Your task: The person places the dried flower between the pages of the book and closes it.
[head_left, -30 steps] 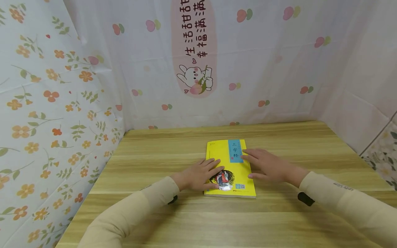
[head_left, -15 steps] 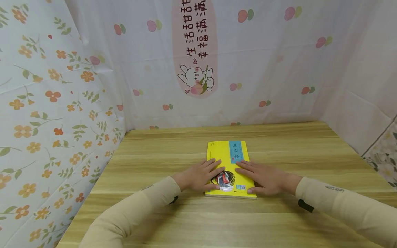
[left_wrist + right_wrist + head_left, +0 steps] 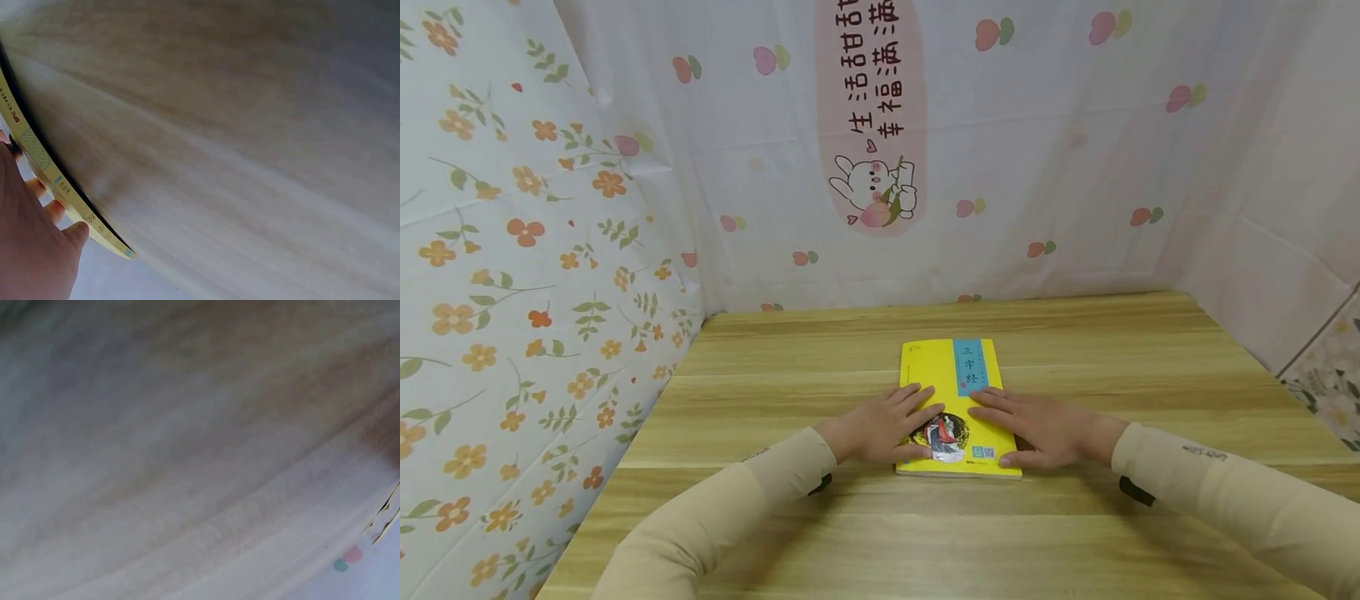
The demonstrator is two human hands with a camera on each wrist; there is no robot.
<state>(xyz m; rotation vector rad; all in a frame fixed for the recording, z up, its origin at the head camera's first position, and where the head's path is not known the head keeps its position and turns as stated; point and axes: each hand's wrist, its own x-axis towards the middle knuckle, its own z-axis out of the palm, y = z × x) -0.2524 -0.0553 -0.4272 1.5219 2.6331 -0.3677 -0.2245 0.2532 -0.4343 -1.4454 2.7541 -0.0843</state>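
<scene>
both hands lie flat with straight fingers: left hand point(image 3: 880, 427) on the book's point(image 3: 951, 367) lower left, right hand point(image 3: 1037, 427) on its lower right edge. it lies closed at the frame's centre on the wooden surface point(image 3: 1105, 358). it looks like a thin, light, bendy paperback with a slick cover, best taken by its long side edges. its long axis runs near to far, title end toward the curtain point(image 3: 1037, 150).

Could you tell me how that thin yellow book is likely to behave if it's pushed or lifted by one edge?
The yellow book looks thin and soft-covered, so it would probably flex when lifted. Lying flat on the smooth wooden table, it would likely slide, not tip.
</scene>
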